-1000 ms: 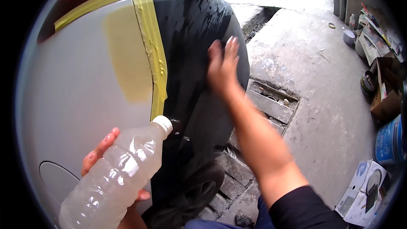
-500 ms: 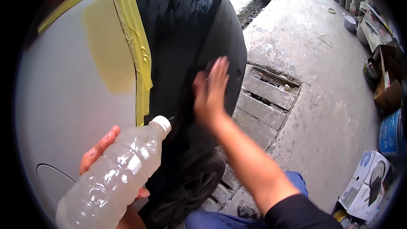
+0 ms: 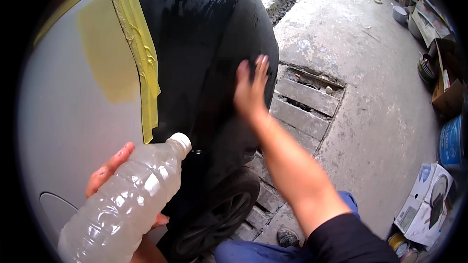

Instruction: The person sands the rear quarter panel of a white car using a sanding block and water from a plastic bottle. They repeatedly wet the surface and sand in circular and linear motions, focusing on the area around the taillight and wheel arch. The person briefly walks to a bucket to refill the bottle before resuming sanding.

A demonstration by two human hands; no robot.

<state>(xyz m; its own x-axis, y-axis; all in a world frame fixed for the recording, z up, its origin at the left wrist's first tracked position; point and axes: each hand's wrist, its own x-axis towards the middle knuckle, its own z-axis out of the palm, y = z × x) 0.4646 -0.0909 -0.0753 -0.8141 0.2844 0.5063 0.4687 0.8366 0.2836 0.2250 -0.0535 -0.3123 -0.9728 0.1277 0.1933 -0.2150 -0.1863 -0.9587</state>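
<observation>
My left hand point(image 3: 100, 176) is wrapped round a clear plastic bottle point(image 3: 122, 204) of cloudy liquid. The bottle tilts with its white cap toward a car's dark, wet bumper point(image 3: 195, 53), and small drops show just beyond the cap. My right hand point(image 3: 251, 98) lies flat against the bumper near its outer edge, fingers stretched and somewhat blurred. Whether anything thin is under that palm is hidden. Yellow masking tape point(image 3: 138, 48) runs along the seam between the bumper and the pale body panel point(image 3: 63, 131), which carries a yellowish patch point(image 3: 105, 58).
Below the bumper is the car's wheel point(image 3: 222, 219). To the right, a slatted drain cover point(image 3: 302, 117) with gaps is set in the concrete floor point(image 3: 380, 117). A white box point(image 3: 421, 204), a blue bucket point(image 3: 451, 143) and a cardboard box point(image 3: 446, 95) line the right side.
My right hand has slid slightly up and right over the bumper, its fingers spreading apart. The bottle stays tilted in my left hand. The whole view has shifted slightly.
</observation>
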